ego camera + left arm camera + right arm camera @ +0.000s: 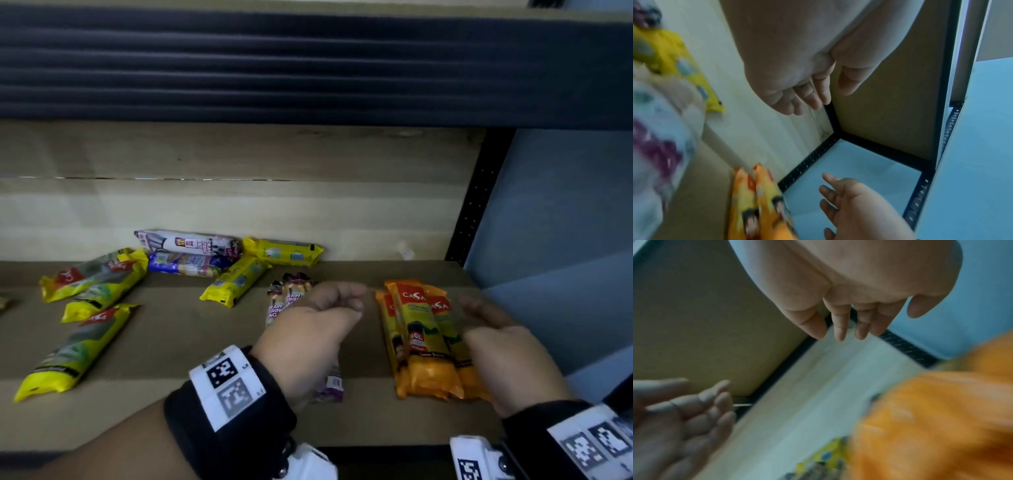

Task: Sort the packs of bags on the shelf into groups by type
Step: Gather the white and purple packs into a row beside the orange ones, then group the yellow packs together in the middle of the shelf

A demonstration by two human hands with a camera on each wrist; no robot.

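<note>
Three orange packs [424, 339] lie side by side at the right of the wooden shelf [171, 418]. My right hand [486, 315] hovers just right of them, fingers relaxed and empty; the right wrist view shows its fingers [838, 327] straight above the blurred orange packs [931, 426]. My left hand [342, 298] hangs between the orange packs and the white-purple drawstring packs [287, 298], loosely curled, holding nothing. Its forearm hides most of those packs. In the left wrist view the left hand [809, 97] is empty, with the orange packs [760, 203] below.
Yellow packs with blue icons [236, 281] and a white drawstring pack [188, 241] lie at the back middle. Several yellow-green packs [99, 277] lie at the left. A black perforated post [479, 195] and a blue wall [565, 240] close the right side. The upper shelf [308, 61] hangs overhead.
</note>
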